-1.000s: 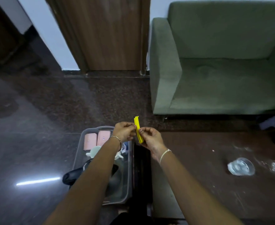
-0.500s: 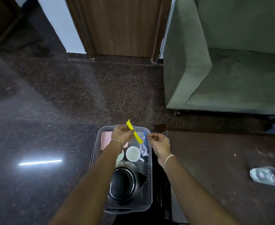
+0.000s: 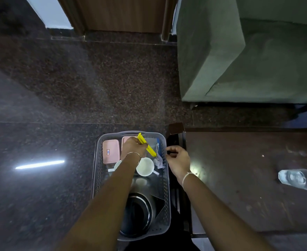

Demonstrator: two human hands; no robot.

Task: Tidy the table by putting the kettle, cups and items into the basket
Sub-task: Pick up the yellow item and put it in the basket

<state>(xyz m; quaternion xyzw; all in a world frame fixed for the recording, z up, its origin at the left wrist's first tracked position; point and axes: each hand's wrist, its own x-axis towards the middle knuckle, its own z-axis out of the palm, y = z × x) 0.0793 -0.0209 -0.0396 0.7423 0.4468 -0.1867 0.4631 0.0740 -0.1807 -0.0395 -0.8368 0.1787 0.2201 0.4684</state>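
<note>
Yellow plastic stick (image 3: pixel 146 144), head view: pinched in the left hand (image 3: pixel 133 146) grip, slanted above the far end of the basket (image 3: pixel 96 160), over the cup (image 3: pixel 145 166). Risk: dropped from here, it could bounce off cup or rim onto the floor. Right hand (image 3: pixel 178 159) curled beside the rim, grip contents unclear. Kettle (image 3: pixel 136 214) half hidden under the left forearm. Glass (image 3: pixel 296 178) remains on the surface (image 3: pixel 239 178)

A green sofa (image 3: pixel 257 60) stands on a dark speckled floor (image 3: pixel 76 87). Just left of the sofa is a brown wooden door (image 3: pixel 123 13). Far left of the sofa, a bright streak of light (image 3: pixel 39 164) is reflected on the floor.
</note>
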